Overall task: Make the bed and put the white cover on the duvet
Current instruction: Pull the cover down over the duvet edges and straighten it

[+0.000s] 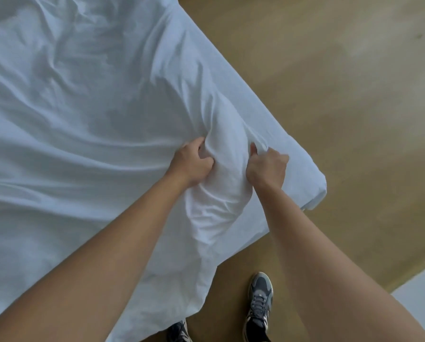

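A wrinkled white cover [83, 99] lies spread over the bed and fills the left and middle of the view. Near the bed's right corner, a raised bunch of the white fabric [221, 174] stands between my two hands. My left hand [190, 162] grips the left side of that bunch with curled fingers. My right hand [267, 166] grips its right side, thumb up against the cloth. The duvet inside cannot be told apart from the cover. The bed's corner [317, 193] hangs over the floor.
A tan wooden floor [342, 95] runs along the right of the bed and below it. My feet in grey trainers [259, 299] stand on the floor at the bed's near edge. A pale surface [418, 299] shows at the lower right.
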{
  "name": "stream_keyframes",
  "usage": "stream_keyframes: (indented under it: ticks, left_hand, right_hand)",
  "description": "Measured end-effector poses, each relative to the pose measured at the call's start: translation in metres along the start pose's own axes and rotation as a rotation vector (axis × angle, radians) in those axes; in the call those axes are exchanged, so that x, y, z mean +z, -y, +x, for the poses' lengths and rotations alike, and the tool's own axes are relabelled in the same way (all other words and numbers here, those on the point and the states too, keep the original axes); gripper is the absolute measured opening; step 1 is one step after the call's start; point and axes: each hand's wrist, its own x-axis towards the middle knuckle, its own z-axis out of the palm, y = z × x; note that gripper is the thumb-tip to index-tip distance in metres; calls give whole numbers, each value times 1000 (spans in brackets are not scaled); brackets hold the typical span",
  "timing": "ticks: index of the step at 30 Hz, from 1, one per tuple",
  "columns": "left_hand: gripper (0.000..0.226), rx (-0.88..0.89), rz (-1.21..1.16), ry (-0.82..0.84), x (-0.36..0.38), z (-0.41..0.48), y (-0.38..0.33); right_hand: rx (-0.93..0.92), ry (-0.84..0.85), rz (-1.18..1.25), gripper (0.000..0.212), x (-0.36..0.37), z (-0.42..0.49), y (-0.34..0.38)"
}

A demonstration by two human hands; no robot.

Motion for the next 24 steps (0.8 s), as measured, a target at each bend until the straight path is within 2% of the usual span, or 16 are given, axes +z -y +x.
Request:
stream_keyframes:
  ticks: [1, 3, 5, 7, 8, 10, 13, 16, 18, 21, 23, 24]
  left_hand:
    - [44, -27, 42, 87, -1, 2, -1]
    - [23, -50, 50, 149, -3, 6, -5]
    - [21, 24, 180, 63, -2, 15, -10]
    - [22, 157, 328, -98, -1, 32, -18]
    - [29, 206, 378, -147, -2, 42, -23]
    - [61, 249, 571, -151, -8, 65, -34]
    - [119, 92, 802, 35, -17, 101, -43]
    - [146, -32, 750, 211, -16, 118, -30]
    - [148, -36, 679, 285, -1, 115, -15]
    - [137, -48, 620, 360, 22, 108, -3]
    - [120, -58, 548, 447, 21, 106, -12]
    - [103, -45, 516, 484, 14, 107, -20]
  right_hand:
    - [168, 31, 178, 40, -3, 4, -2]
    - [494, 130, 588, 27, -9, 5, 0]
    - [588, 136, 772, 27, -11, 9, 5]
    - [584, 100, 792, 28, -9, 15, 9]
    - [576, 65, 774, 24, -9, 18, 8]
    - [508, 15, 719, 10, -5, 24, 1]
    - [207, -81, 474, 22, -12, 33, -19]
    - [-73, -171, 231, 21, -51, 45, -38]
    - [-160, -224, 111, 19, -81, 54, -57]
    - [-176, -267, 84, 27, -90, 54, -78]
    - [-170, -165, 49, 31, -75, 52, -80]
    - [-172, -65, 2, 32, -68, 54, -78]
